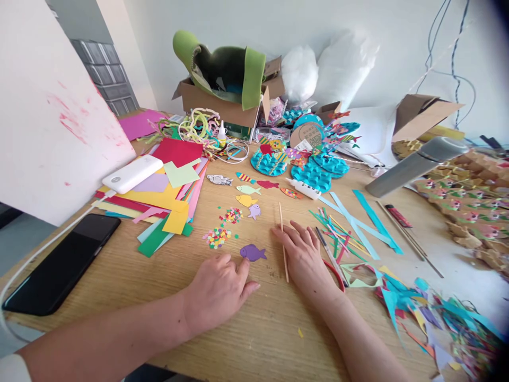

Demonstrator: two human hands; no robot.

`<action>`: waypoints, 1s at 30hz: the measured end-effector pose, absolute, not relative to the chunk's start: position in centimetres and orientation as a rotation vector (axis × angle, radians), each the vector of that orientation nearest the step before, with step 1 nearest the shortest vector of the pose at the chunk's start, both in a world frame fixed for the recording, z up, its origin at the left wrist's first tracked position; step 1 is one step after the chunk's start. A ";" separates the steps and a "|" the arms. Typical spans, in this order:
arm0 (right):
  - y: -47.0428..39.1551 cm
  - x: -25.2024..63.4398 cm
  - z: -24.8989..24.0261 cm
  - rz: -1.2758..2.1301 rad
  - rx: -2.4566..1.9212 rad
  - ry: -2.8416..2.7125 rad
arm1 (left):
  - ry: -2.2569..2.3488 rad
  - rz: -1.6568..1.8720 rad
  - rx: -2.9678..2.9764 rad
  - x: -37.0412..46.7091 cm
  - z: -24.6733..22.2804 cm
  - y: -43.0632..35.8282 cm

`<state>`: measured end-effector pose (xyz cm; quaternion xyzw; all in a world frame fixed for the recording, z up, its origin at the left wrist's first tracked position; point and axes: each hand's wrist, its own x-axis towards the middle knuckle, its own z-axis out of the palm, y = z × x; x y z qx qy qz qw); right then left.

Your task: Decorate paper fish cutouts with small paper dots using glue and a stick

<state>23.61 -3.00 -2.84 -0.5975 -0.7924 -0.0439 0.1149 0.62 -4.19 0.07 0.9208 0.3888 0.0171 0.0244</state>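
Observation:
A purple paper fish (253, 252) lies flat on the wooden table, and my left hand (218, 292) touches its lower edge with the index fingertip. The thumb sticks out and the other fingers are bent, holding nothing. My right hand (304, 257) rests palm down on the table with its fingers spread. A thin wooden stick (284, 260) lies along its inner side, partly under the index finger. Beside the right wrist are red-handled scissors (336, 273), partly hidden. Two small piles of paper dots, one of them a confetti pile (218, 238), lie left of the fish.
Several finished paper fish, including a yellow fish (246, 200), lie farther back near a white glue tube (304, 189). Coloured paper sheets (178, 154), a power bank (132, 174) and a phone (63, 262) are left. Paper strips (353, 223), scraps (421, 307) and a grey bottle (413, 167) are right.

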 end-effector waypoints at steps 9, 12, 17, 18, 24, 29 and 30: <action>-3.0 23.4 -1.9 -0.082 -1.458 -2.130 | 1.184 0.052 2.829 0.5 0.4 -4.2; -3.2 23.1 -1.4 -0.057 -1.334 -1.966 | 1.180 0.070 2.831 0.5 0.3 -4.1; -3.6 23.1 -1.3 -0.001 -1.224 -1.717 | 1.180 0.128 2.838 0.5 0.1 -4.1; -3.7 23.1 -1.4 0.007 -1.207 -1.671 | 1.181 0.140 2.840 0.4 0.1 -4.1; -4.0 23.1 -0.9 0.003 -1.193 -1.492 | 1.152 0.293 2.873 0.3 -0.3 -4.1; -2.0 25.0 1.0 -0.018 -1.479 -1.543 | 1.095 0.528 2.918 0.3 -1.0 -3.9; -0.7 25.9 1.4 -0.023 -1.537 -1.599 | 1.069 0.561 2.921 0.3 -1.1 -3.9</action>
